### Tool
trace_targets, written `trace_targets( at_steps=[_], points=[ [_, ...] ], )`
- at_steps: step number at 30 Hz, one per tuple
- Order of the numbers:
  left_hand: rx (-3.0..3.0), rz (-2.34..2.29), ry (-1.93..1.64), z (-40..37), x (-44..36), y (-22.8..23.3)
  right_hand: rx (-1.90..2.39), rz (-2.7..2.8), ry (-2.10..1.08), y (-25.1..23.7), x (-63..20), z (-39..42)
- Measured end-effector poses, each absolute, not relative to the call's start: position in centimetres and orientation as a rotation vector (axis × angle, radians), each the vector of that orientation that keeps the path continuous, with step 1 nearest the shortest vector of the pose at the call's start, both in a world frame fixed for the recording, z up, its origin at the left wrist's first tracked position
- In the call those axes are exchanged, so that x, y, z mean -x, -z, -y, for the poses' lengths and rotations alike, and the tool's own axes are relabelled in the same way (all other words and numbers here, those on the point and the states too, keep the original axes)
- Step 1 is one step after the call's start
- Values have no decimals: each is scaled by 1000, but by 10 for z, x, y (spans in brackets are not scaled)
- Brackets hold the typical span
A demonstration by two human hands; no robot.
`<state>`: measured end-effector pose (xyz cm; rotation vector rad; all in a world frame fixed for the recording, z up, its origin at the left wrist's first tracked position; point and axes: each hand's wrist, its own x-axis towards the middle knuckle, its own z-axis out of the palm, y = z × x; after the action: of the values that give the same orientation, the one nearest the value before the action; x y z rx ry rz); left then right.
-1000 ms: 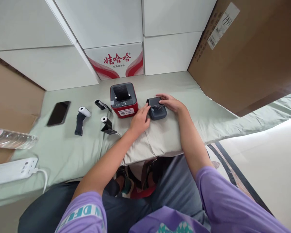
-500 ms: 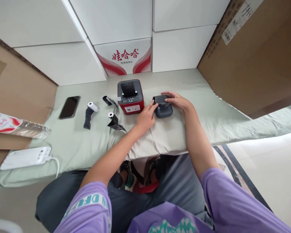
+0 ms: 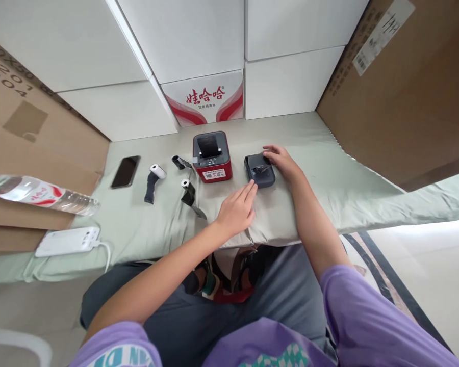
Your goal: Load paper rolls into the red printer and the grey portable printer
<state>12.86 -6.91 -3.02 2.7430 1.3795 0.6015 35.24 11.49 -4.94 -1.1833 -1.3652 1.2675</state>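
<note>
Left hand (image 3: 235, 211) drawn nearer; green cloth (image 3: 290, 127) beneath, white boxes (image 3: 290, 84) behind.

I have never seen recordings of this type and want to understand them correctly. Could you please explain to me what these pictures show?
Certainly. There is no machine here: the grip on each side is a person's bare hand. All pictures come from one camera worn on that person's head, looking forward and down.

The left hand is open, its fingertips at the near left corner of a small dark device. The right hand is at that device's far right corner. The device rests on the pale green cloth; neither hand lifts it.

Further left are a red and black device, three small rolls, a phone, a clear bottle and a white box-shaped unit with a cable.
</note>
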Motion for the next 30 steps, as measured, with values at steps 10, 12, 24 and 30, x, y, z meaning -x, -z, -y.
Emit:
trace_targets(
  at_steps=[10,12,24,30],
  points=[
    [-2544,-1874,-570,22,16,-27,1274,1330,-945,64,-347,-129],
    [-2538,-1854,-583,9,26,-23,1277,1309,-937,65,-347,-130],
    [-2536,-1851,-702,5,14,-9,1334,1390,-828,68,-347,-132],
    [-2477,-1883,-677,-1,9,-19,1365,1324,-793,73,-344,-135]
  ],
)
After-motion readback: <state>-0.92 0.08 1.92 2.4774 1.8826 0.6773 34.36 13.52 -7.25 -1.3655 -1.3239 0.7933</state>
